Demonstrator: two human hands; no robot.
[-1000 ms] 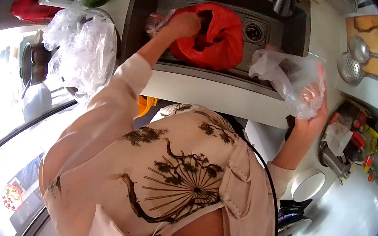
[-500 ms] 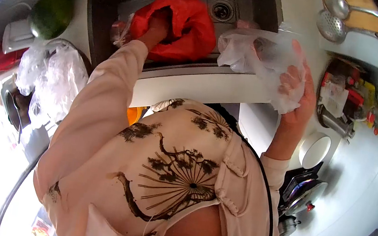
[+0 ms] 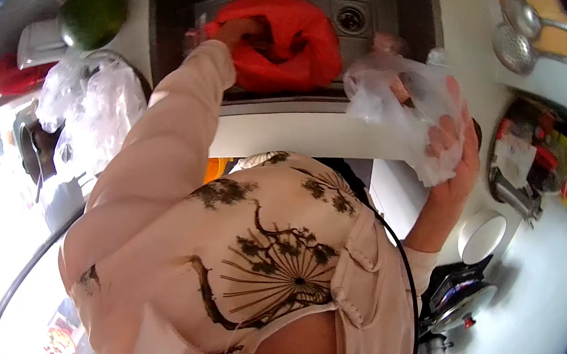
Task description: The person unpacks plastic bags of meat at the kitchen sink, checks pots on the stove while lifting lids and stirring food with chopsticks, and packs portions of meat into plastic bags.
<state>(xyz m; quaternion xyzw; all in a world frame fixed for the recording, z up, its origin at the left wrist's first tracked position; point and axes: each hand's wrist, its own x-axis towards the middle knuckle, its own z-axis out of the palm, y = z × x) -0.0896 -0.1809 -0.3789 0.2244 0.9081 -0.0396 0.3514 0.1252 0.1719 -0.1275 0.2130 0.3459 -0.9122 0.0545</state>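
Observation:
My left hand (image 3: 234, 29) reaches into the mouth of a red plastic bag (image 3: 301, 72) that lies in the dark sink (image 3: 236, 103). Its fingers are hidden by the bag's folds. At the sink's right side, my right hand (image 3: 462, 139) holds a thin clear plastic bag (image 3: 406, 118) up over the counter edge. Curled fingers show through the film, and one finger points up along its edge. Something pinkish shows through the clear bag, too blurred to name. Another small pinkish bundle (image 3: 389, 44) sits behind it in the sink.
The drain (image 3: 351, 18) is behind the red bag. On the left stand a dark green melon-like fruit (image 3: 93, 11) and crumpled clear bags (image 3: 103, 107). At right are a slotted spoon (image 3: 515, 51), a ladle (image 3: 523, 16), a white bowl (image 3: 482, 237) and a lidded pan (image 3: 467, 308).
The whole view has shifted slightly, moving things to the right. Against the red bag, my left hand sits nearer its left rim. My right hand keeps hold of the clear bag.

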